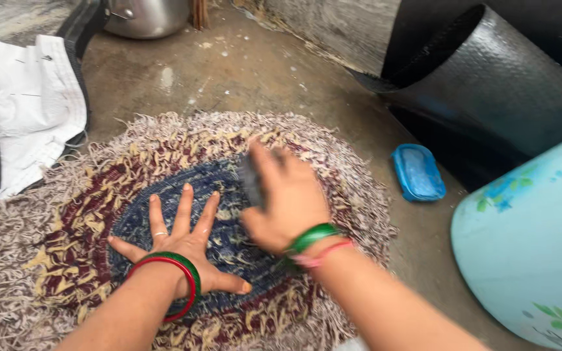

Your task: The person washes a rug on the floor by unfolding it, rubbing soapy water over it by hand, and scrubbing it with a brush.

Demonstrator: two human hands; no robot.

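Where the shaggy oval rug lies on the concrete floor, the right hand clenches its fingers around a blurred dark brush at its blue centre; the left hand presses flat, fingers spread. A blue soap dish sits nearby.

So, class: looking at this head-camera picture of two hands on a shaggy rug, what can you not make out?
- Dark object in the right hand: motion-blurred and mostly covered by the fingers; its kind is unclear.
- Metal pot: cut off by the top edge.
- Light blue drum: cut off by the right edge.
- Rug centre: partly hidden under the flat left hand.
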